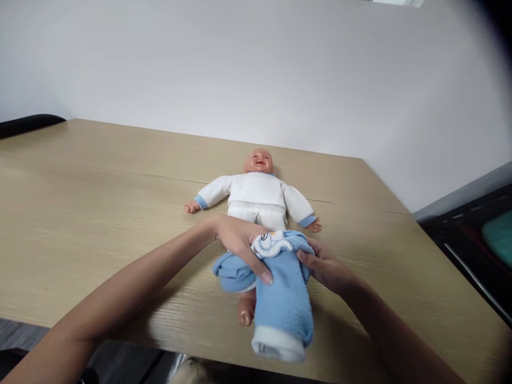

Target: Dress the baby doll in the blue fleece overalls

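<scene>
A baby doll (258, 189) lies on its back on the table, head away from me, in a white top with blue cuffs. Blue fleece trousers (284, 298) with white hems and a white appliqué are bunched around its lower legs. One bare foot (246, 311) sticks out below the left trouser leg; the other foot is hidden inside the right one. My left hand (246, 242) grips the bunched fabric, thumb on top of the right trouser leg. On the other side, my right hand (322, 264) pinches the trousers' edge between thumb and fingers.
The wooden table (100, 213) reaches back to a pale wall (224, 69). Its front edge runs just below the trousers. A black chair back (32, 124) stands at the far left, and a dark frame with a green item (498, 237) is at the right.
</scene>
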`<state>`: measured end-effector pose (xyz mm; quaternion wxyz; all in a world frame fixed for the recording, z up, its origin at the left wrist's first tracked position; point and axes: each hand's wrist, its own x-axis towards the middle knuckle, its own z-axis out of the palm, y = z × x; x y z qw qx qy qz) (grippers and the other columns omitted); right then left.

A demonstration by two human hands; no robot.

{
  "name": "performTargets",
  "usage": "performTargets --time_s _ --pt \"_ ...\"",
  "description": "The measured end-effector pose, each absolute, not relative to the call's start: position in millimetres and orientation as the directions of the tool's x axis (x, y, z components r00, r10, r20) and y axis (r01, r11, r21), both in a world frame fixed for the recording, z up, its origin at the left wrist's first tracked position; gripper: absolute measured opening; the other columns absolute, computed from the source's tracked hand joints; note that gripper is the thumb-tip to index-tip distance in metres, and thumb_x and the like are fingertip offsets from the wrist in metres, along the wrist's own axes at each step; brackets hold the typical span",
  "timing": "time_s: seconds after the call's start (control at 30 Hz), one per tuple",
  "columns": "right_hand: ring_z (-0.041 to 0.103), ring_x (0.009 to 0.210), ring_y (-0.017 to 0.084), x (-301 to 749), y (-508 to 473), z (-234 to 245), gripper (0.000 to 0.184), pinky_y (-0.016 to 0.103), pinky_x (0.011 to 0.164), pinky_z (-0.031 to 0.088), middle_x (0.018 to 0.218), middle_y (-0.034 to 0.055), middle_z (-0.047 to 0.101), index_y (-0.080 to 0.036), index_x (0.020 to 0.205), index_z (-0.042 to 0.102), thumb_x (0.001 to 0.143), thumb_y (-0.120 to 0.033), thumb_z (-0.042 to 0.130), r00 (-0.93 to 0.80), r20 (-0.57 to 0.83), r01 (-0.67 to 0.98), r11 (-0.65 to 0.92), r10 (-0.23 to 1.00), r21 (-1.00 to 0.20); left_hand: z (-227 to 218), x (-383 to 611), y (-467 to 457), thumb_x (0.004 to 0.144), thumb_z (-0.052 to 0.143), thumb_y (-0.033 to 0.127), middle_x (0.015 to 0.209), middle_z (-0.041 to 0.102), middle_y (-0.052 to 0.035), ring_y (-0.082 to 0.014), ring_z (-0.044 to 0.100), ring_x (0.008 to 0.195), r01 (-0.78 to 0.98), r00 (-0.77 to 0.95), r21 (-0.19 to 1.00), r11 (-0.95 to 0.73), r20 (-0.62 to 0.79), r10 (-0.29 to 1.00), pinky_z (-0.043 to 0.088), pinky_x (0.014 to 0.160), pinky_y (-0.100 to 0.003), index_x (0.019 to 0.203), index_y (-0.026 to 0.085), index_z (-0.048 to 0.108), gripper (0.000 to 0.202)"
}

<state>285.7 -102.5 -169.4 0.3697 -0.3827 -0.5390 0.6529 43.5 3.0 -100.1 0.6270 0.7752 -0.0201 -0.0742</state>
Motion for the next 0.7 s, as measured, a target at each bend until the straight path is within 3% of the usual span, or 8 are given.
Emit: performTargets --time_s 0.13,0.23,0.3,0.4,0.5,0.6,0.7 --pt "0.065 0.089 0.018 293 -103 -160 0.055 0.027 0.079 0.055 0.105 0.0042 0.072 -0.021 0.119 0.075 0.087 -0.065 0.082 -0.551 -0.137 0.033 -0.143 0.823 -0.989 -101 40 7 0.095 0.077 0.039 0.105 0.083 -0.0051 -0.0234 0.078 0.1 0.057 0.997 0.961 -0.271 -0.067 -0.03 0.063 0.093 -0.03 0.105 0.014 0.081 0.027" --pt "0.065 0.083 0.018 299 -104 -158 0.056 0.027 0.075 0.055 0.094 0.0027 0.07 -0.018 0.102 0.076 0.078 -0.067 0.088 -0.706 -0.217 0.102 -0.207 0.674 -0.973 -104 38 8 0.095 0.077 0.045 0.108 0.083 -0.0053 -0.0224 0.078 0.098 0.108 0.994 0.96 -0.26 -0.1 0.044 0.064 0.091 -0.03 0.111 0.016 0.08 0.033" --pt "0.065 0.082 0.018 300 -105 -164 0.054 0.028 0.076 0.056 0.09 0.0017 0.07 -0.019 0.1 0.076 0.076 -0.065 0.091 -0.739 -0.229 0.086 -0.248 0.633 -0.965 -107 38 10 0.092 0.08 0.045 0.103 0.083 -0.0045 -0.0216 0.077 0.091 0.115 0.993 0.972 -0.205 -0.108 0.043 0.065 0.086 -0.029 0.105 0.017 0.08 0.032" --pt "0.068 0.085 0.019 299 -108 -178 0.056 0.03 0.079 0.057 0.097 0.0029 0.073 -0.022 0.112 0.075 0.077 -0.064 0.09 -0.654 -0.192 -0.031 -0.278 0.732 -0.96 -112 36 14 0.072 0.096 0.043 0.086 0.081 -0.0039 -0.0225 0.075 0.078 0.113 0.99 0.993 -0.044 -0.116 -0.075 0.065 0.074 -0.03 0.092 0.015 0.08 0.038" --pt "0.068 0.084 0.018 293 -111 -185 0.057 0.032 0.079 0.058 0.098 0.0029 0.074 -0.025 0.115 0.074 0.08 -0.067 0.087 -0.51 -0.192 -0.171 -0.318 0.839 -0.933 -114 34 18 0.052 0.105 0.035 0.086 0.082 -0.0062 -0.0256 0.075 0.079 0.152 0.977 0.987 0.053 -0.142 -0.162 0.066 0.074 -0.032 0.093 0.013 0.081 0.053" --pt "0.068 0.085 0.018 287 -115 -180 0.052 0.032 0.081 0.057 0.1 0.0026 0.073 -0.026 0.117 0.075 0.083 -0.066 0.085 -0.446 -0.257 -0.218 -0.382 0.858 -0.898 -116 33 19 0.057 0.104 0.031 0.095 0.083 -0.0063 -0.0252 0.076 0.087 0.148 0.987 0.989 -0.001 -0.148 -0.064 0.066 0.082 -0.032 0.096 0.014 0.082 0.047" --pt "0.064 0.079 0.016 286 -115 -169 0.047 0.027 0.074 0.055 0.096 0.0021 0.072 -0.025 0.113 0.077 0.089 -0.065 0.08 -0.455 -0.278 -0.114 -0.365 0.846 -0.924 -120 32 18 0.066 0.1 0.032 0.099 0.084 -0.0055 -0.0256 0.077 0.096 0.115 0.992 0.992 -0.045 -0.118 -0.048 0.064 0.093 -0.033 0.097 0.015 0.083 0.039"
